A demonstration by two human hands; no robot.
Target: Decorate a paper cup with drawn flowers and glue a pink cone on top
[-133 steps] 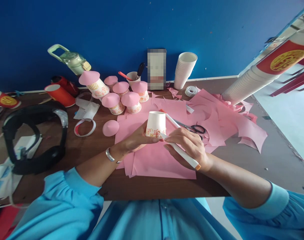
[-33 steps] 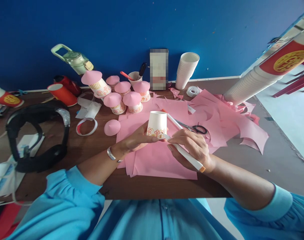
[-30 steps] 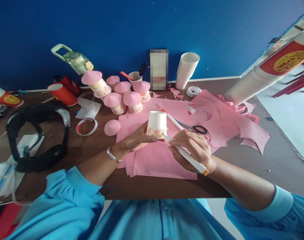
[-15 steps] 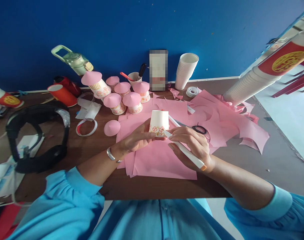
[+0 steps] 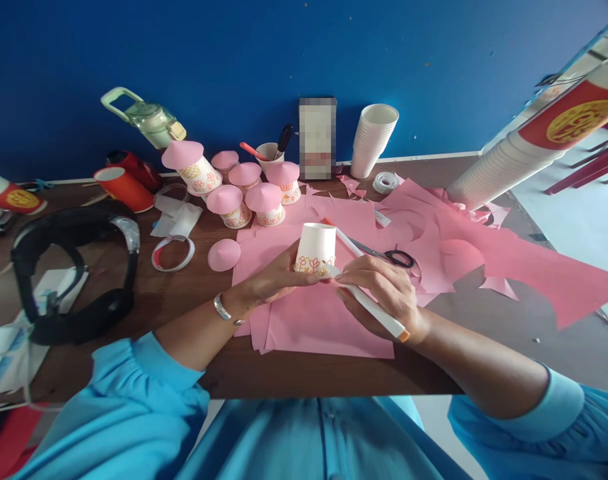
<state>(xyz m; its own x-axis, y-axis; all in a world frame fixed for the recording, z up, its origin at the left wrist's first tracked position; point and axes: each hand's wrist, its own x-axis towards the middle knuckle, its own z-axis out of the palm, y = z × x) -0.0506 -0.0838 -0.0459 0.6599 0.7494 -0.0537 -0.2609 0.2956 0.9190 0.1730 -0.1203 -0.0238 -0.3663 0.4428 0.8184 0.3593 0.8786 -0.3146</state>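
My left hand (image 5: 279, 275) is closed around a white paper cup (image 5: 316, 243), which bears red and yellow flower drawings near its lower edge. In my right hand (image 5: 381, 287) is a white marker (image 5: 377, 312) with an orange end, its tip against the drawn band of the cup. Beneath both hands lie sheets of pink paper (image 5: 329, 330). Just beyond the cup rest another white marker (image 5: 348, 241) with a red end and black-handled scissors (image 5: 384, 254). A pink paper cone (image 5: 225, 255) lies to the left of the cup.
Several decorated cups with pink cone tops (image 5: 227, 205) stand at back left. Behind are a pen cup (image 5: 270, 158), a phone (image 5: 317, 140), stacked cups (image 5: 373, 143) and a tape roll (image 5: 385, 182). A black headset (image 5: 74, 273) sits left; pink scraps (image 5: 514, 250) spread right.
The cup has turned and tilted slightly in my left hand, so other drawn flowers show. On the right, a large pink scrap has shifted outward past the table edge.
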